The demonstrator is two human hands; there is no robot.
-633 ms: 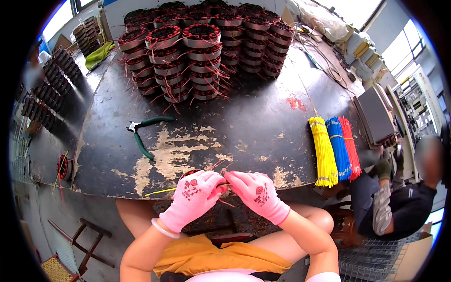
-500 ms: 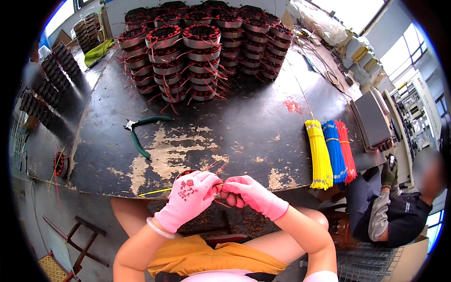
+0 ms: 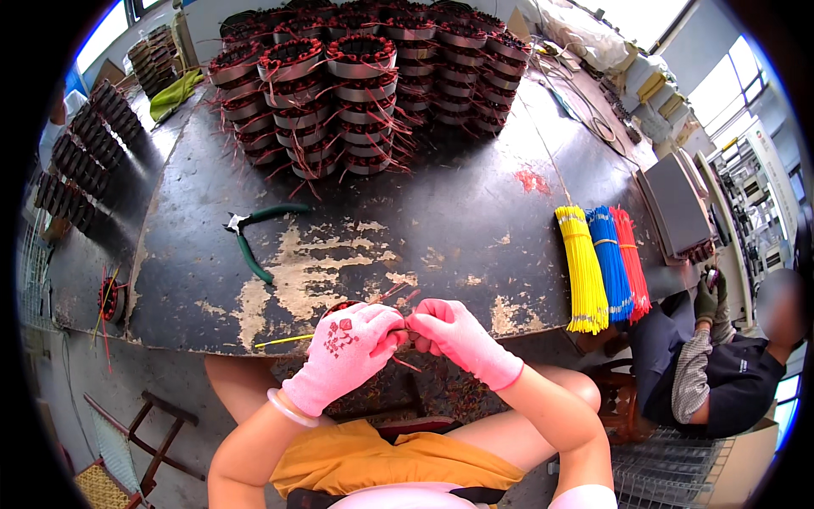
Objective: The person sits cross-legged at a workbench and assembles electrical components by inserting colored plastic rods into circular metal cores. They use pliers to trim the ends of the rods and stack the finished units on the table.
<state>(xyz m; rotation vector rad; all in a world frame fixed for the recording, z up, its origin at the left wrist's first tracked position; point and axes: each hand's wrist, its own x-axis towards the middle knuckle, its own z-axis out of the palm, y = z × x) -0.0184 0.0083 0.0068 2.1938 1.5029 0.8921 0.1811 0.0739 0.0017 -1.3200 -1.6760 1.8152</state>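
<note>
My left hand point(image 3: 348, 343), in a pink glove, is closed over a motor stator point(image 3: 341, 307) at the table's front edge and covers most of it. A thin yellow lead wire point(image 3: 284, 341) sticks out leftward from beneath that hand. My right hand point(image 3: 462, 338), gloved in pink too, pinches at the left fingertips with its fingers curled. Between the two hands are thin wires, largely hidden by the fingers. Reddish copper wire ends point(image 3: 390, 293) rise behind the fingertips. Green-handled cutting pliers point(image 3: 246, 246) lie spread on the table beyond my left hand.
Stacked stators point(image 3: 365, 93) with loose red wires fill the far table. Yellow point(image 3: 582, 271), blue point(image 3: 612, 263) and red point(image 3: 631, 267) wire bundles lie at right. Another stator point(image 3: 110, 299) sits at left. A seated co-worker point(image 3: 712, 373) is at right, near a stool point(image 3: 615, 403).
My right thumb and forefinger have drawn into a tighter pinch beside the left fingertips. Both hands stay together at the stator. The whole view has shifted slightly.
</note>
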